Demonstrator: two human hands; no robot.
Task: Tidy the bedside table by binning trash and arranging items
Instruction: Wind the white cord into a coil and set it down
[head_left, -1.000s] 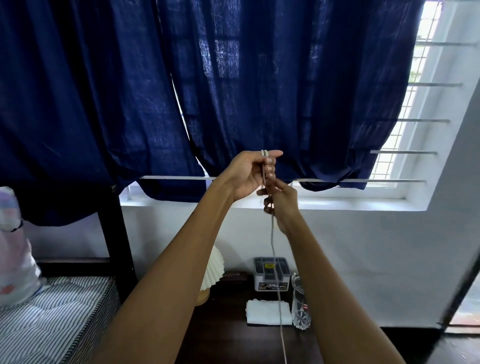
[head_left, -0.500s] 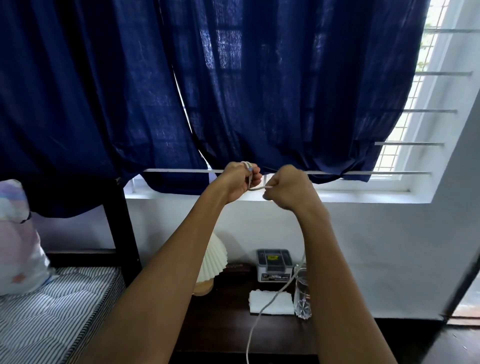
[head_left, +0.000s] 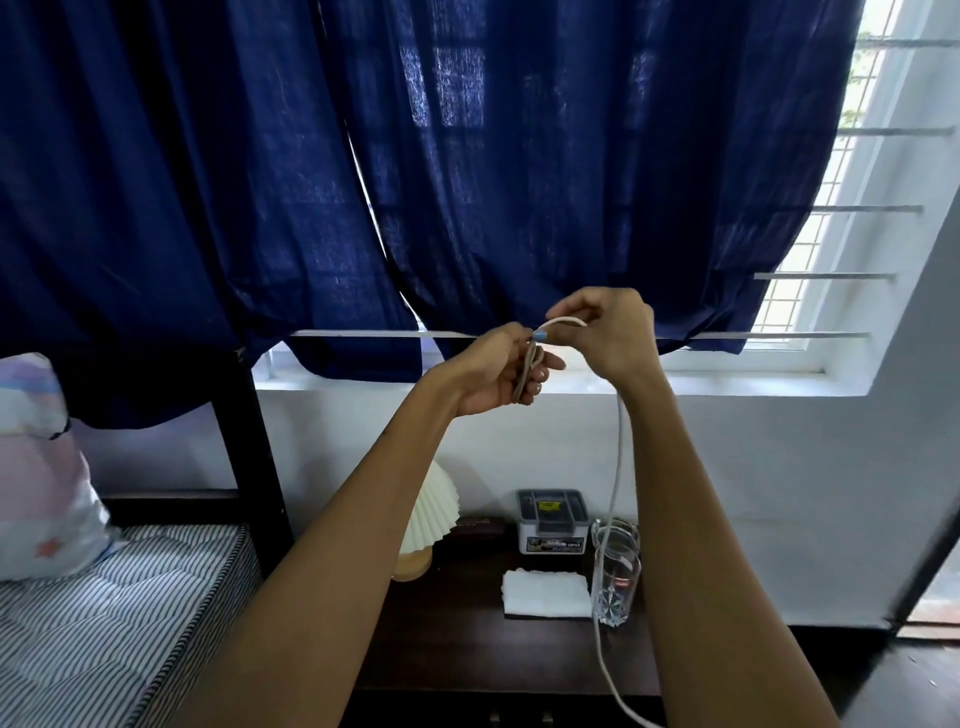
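We are coiling the cable (head_left: 618, 467): left hand (head_left: 501, 374) clenches the loops, right hand (head_left: 605, 332) pinches the next turn; feed more slack.

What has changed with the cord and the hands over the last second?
The right hand has risen and carries the cable over in a fresh loop. The left hand has sunk a little and now grips several gathered coils. Glass, folded cloth and lamp have not moved.
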